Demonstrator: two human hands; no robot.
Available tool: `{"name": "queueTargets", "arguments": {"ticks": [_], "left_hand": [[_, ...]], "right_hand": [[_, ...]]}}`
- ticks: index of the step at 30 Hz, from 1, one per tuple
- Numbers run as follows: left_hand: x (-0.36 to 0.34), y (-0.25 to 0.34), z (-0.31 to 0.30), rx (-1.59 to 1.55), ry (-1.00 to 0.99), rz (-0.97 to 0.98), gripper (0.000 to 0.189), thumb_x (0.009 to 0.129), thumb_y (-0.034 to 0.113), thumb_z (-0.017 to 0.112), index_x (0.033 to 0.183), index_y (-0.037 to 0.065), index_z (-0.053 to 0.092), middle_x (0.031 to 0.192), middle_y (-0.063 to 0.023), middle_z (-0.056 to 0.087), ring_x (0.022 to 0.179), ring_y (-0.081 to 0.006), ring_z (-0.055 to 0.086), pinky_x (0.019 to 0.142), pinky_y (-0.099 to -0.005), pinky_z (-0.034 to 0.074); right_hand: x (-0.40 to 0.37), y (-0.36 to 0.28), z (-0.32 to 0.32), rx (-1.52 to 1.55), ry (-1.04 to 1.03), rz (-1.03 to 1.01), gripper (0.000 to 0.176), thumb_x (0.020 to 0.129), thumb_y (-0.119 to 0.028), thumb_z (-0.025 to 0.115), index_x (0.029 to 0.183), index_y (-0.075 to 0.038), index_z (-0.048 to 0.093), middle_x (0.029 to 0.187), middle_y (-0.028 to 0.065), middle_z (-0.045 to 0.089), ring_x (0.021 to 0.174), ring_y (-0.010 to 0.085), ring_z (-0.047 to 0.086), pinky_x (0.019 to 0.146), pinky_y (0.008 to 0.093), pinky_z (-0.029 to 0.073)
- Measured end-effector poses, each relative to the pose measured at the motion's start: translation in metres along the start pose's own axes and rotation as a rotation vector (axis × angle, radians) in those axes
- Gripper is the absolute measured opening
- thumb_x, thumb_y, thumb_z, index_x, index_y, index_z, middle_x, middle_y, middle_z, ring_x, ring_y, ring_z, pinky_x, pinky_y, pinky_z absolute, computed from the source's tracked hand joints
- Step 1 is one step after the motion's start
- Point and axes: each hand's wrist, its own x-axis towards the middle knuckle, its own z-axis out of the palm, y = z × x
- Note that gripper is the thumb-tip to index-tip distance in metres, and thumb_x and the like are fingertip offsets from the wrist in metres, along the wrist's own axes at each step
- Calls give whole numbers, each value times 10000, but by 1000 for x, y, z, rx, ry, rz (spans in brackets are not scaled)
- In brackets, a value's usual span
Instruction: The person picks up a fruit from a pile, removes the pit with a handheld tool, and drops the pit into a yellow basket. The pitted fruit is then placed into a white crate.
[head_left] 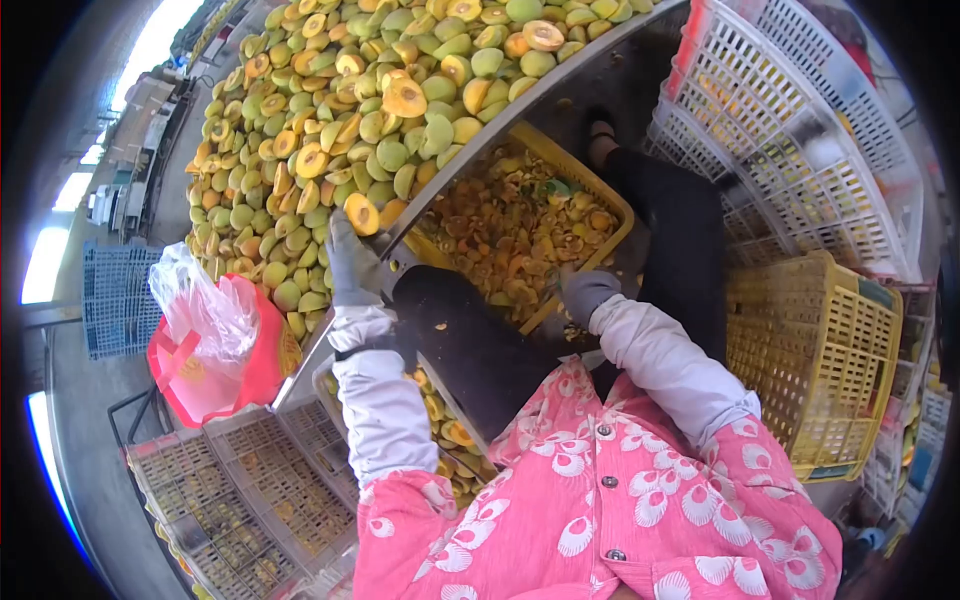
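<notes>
My left hand (354, 262), in a grey glove, is at the metal table's edge with its fingers on a peach half (360, 213), orange cut face up. Behind it lies a big heap of green-yellow peach halves (390, 130). My right hand (592, 293), also gloved in grey, is curled over the near side of a yellow crate (618, 222); anything inside that grip is hidden. The crate holds brownish-orange peach scraps and pits (520, 225), and sits low between my legs.
White baskets (790, 130) lean at the right above a yellow basket (815, 360). At left are a red bag (225, 365) with clear plastic, a blue crate (115, 300) and grey crates (240, 490). Another container of peach pieces (450, 430) is beside my left leg.
</notes>
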Motion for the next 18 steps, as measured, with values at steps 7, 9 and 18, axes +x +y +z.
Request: {"name": "queueTargets", "arguments": {"ticks": [7, 9, 18], "left_hand": [[-96, 38, 58, -612, -309, -132, 605, 1027, 533, 315, 1213, 19, 572, 985, -136, 668, 678, -153, 570, 546, -276, 468], [-111, 37, 71, -554, -305, -116, 636, 1024, 541, 314, 1212, -15, 560, 1009, -145, 657, 719, -162, 574, 595, -274, 483], [-162, 49, 100, -382, -183, 28, 553, 1037, 493, 375, 1165, -11, 565, 1058, -109, 642, 944, -199, 630, 824, -335, 532]], "right_hand": [[-47, -54, -95, 777, 74, -166, 347, 972, -361, 532, 1151, -65, 561, 905, 229, 683, 839, 393, 670, 715, 451, 511], [-76, -77, -130, 1055, -165, -118, 404, 975, -401, 539, 1094, -18, 585, 884, 240, 672, 805, 409, 660, 718, 455, 499], [-98, -86, -113, 891, 238, -358, 452, 966, -438, 542, 1028, 2, 626, 865, 267, 664, 868, 448, 647, 732, 463, 504]]}}
